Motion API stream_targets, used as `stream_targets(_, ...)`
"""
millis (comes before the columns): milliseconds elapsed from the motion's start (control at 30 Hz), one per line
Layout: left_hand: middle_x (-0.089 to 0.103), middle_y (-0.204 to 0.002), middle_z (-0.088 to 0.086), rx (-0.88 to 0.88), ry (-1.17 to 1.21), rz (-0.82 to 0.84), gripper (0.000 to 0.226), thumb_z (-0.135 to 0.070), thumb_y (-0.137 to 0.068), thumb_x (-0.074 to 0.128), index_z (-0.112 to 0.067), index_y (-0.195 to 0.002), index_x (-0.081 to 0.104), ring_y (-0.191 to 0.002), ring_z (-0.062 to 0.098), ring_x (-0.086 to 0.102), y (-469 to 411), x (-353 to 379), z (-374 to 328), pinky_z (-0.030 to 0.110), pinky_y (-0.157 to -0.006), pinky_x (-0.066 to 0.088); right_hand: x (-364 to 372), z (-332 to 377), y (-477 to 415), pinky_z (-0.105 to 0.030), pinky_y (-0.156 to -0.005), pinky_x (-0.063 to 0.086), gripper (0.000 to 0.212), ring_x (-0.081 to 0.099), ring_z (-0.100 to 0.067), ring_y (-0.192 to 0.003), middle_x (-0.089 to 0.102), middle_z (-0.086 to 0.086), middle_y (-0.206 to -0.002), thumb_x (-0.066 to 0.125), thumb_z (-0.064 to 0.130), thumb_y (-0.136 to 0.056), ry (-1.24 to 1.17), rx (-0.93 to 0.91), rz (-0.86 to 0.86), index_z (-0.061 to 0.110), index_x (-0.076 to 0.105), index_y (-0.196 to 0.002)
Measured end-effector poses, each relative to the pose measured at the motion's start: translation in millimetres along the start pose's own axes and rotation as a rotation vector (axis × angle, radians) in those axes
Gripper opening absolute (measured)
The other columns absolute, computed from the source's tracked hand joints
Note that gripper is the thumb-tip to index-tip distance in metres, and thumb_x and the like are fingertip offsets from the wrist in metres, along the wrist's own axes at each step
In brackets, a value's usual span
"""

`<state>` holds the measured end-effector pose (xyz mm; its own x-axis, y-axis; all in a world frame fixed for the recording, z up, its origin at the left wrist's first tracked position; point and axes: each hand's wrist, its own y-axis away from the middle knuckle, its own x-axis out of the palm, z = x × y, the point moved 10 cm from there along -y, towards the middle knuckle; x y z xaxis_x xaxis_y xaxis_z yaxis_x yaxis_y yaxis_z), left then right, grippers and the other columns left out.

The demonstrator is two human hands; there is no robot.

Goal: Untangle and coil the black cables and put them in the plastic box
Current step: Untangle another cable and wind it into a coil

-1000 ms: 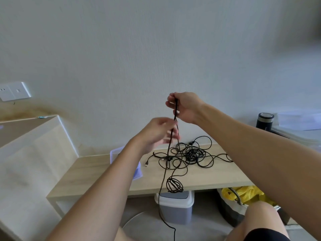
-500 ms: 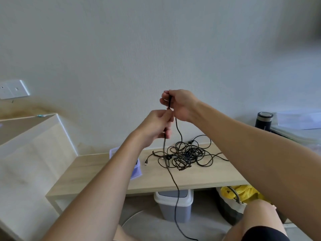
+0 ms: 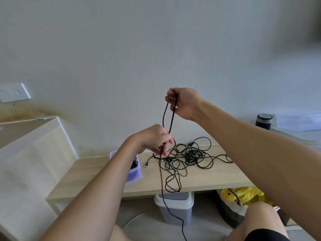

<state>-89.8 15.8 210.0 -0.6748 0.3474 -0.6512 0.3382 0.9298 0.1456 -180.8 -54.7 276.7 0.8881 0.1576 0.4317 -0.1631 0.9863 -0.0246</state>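
Right hand: the right hand (image 3: 186, 103) is raised in front of the wall, fingers curled round the top bend of a thin black cable (image 3: 172, 117).
Left hand: the left hand (image 3: 154, 138) sits lower and nearer the table, fingertips pinched on the same cable where its two strands come together.
Held cable: it hangs as a narrow fold between the two hands. Below the left hand one strand drops past the table's front edge to the floor.
Cable heap: a tangle of black cables (image 3: 191, 155) lies on the table just beyond the left hand, densest at its middle, with one loop reaching the front edge.
Plug: a small metal plug (image 3: 146, 165) lies on the table between tangle and box.
Box: a translucent lilac plastic box (image 3: 134, 174) stands on the table left of the tangle, partly hidden by the left forearm. Something dark lies inside, too hidden to tell.
Table: a light wooden table (image 3: 208, 181) against the pale wall.
Below: a grey bin with a white lid (image 3: 175, 206) and, to the right, a yellow plastic bag (image 3: 243, 193).
Far right: a dark cylindrical flask (image 3: 263, 121).
Far left: a white wall socket (image 3: 13, 92).
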Motion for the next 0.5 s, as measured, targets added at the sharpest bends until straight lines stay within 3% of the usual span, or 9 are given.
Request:
stream_targets(67, 0.058, -0.080, 0.011, 0.098, 0.389, -0.123, 0.021, -0.016, -0.104, 0.049, -0.004, -0.091, 0.060, -0.067, 0.025, 0.065, -3, -14, -11, 0.039, -0.069, 0.057, 4, -5, 2, -0.030, -0.060, 0.034, 0.023, 0.065, -0.012, -0.061, 0.061, 0.006, -0.061, 0.036, 0.015, -0.103, 0.028, 0.013, 0.018, 0.017, 0.052, -0.088)
stream_targets(133, 0.049, -0.071, 0.007, 0.208, 0.588, -0.242, 0.020, -0.019, -0.104, 0.051, -0.007, -0.091, 0.060, -0.058, 0.023, 0.055, -5, -28, -23, 0.036, -0.061, 0.050, 9, -8, 3, -0.030, -0.057, 0.035, 0.022, 0.064, -0.011, -0.063, 0.061, 0.006, -0.063, 0.035, 0.015, -0.103, 0.050, 0.022, 0.036, 0.017, 0.051, -0.089)
stream_targets(200, 0.042, -0.062, 0.003, 0.202, 0.364, -0.249, 0.023, -0.014, -0.104, 0.045, -0.008, -0.086, 0.058, -0.050, 0.019, 0.047, -6, -28, -25, 0.031, -0.056, 0.043, 11, -3, 3, -0.027, -0.056, 0.034, 0.021, 0.064, -0.010, -0.059, 0.060, 0.006, -0.061, 0.034, 0.012, -0.103, 0.029, 0.012, 0.043, 0.016, 0.050, -0.090)
stream_targets(267, 0.045, -0.062, 0.004, 0.060, -0.008, -0.100, 0.026, -0.010, -0.104, 0.040, -0.007, -0.085, 0.058, -0.051, 0.019, 0.052, -3, -11, -10, 0.033, -0.060, 0.049, 6, 3, 1, -0.026, -0.056, 0.034, 0.021, 0.063, -0.010, -0.056, 0.059, 0.006, -0.060, 0.033, 0.010, -0.102, 0.005, -0.003, 0.022, 0.015, 0.051, -0.091)
stream_targets(300, 0.048, -0.064, 0.004, 0.009, -0.066, -0.022, 0.027, -0.010, -0.105, 0.040, -0.005, -0.086, 0.059, -0.053, 0.019, 0.057, 0, -4, -4, 0.036, -0.065, 0.053, 2, 4, 1, -0.026, -0.057, 0.034, 0.021, 0.063, -0.010, -0.056, 0.059, 0.006, -0.059, 0.034, 0.010, -0.102, 0.005, -0.010, 0.005, 0.016, 0.051, -0.091)
stream_targets(333, 0.054, -0.070, 0.004, 0.003, -0.015, 0.011, 0.026, -0.011, -0.105, 0.042, -0.003, -0.088, 0.060, -0.058, 0.020, 0.062, 2, 0, -3, 0.039, -0.070, 0.055, 0, 3, 1, -0.026, -0.056, 0.034, 0.021, 0.063, -0.011, -0.057, 0.059, 0.006, -0.059, 0.034, 0.010, -0.102, 0.010, -0.012, -0.008, 0.016, 0.052, -0.091)
stream_targets(400, 0.059, -0.081, 0.006, 0.118, 0.339, -0.065, 0.023, -0.015, -0.104, 0.049, -0.003, -0.089, 0.061, -0.066, 0.022, 0.065, 2, -8, -21, 0.040, -0.073, 0.055, 0, -3, 2, -0.026, -0.054, 0.034, 0.021, 0.062, -0.012, -0.058, 0.060, 0.005, -0.060, 0.036, 0.011, -0.102, 0.024, 0.003, -0.008, 0.016, 0.052, -0.089)
stream_targets(467, 0.050, -0.070, 0.004, 0.222, 0.684, -0.213, 0.027, -0.025, -0.105, 0.049, -0.008, -0.087, 0.059, -0.057, 0.019, 0.053, 0, -28, -35, 0.034, -0.059, 0.050, 5, -8, 3, -0.026, -0.050, 0.036, 0.021, 0.060, -0.013, -0.056, 0.060, 0.003, -0.063, 0.036, 0.010, -0.102, 0.010, 0.023, 0.009, 0.014, 0.052, -0.088)
stream_targets(500, 0.042, -0.063, 0.000, 0.235, 0.689, -0.274, 0.030, -0.027, -0.106, 0.046, -0.011, -0.084, 0.057, -0.050, 0.016, 0.044, -1, -35, -37, 0.029, -0.052, 0.042, 6, -8, 3, -0.026, -0.051, 0.036, 0.020, 0.059, -0.013, -0.054, 0.060, 0.002, -0.064, 0.036, 0.010, -0.102, 0.006, 0.022, 0.015, 0.013, 0.051, -0.089)
